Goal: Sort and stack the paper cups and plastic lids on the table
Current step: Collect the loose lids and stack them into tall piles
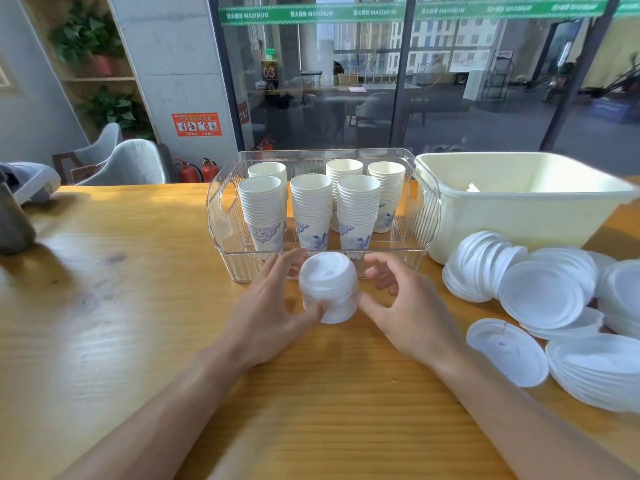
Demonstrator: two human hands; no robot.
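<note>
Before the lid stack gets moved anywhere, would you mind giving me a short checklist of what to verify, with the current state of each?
1. Left hand holds the lid stack: ok, fingers curl round its side.
2. Right hand holds it too: cannot tell, fingertips near, contact blurred.
3. Lids in the stack aligned: ok, edges look even.
4. Room in the clear bin for lids: not ok, six cup stacks fill it.
5. Loose lids all gathered: not ok, many lie at the right.

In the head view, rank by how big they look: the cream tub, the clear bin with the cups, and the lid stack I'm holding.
1. Cream tub and clear bin: look alike, unranked.
2. Lid stack, smallest despite being nearest.
</note>
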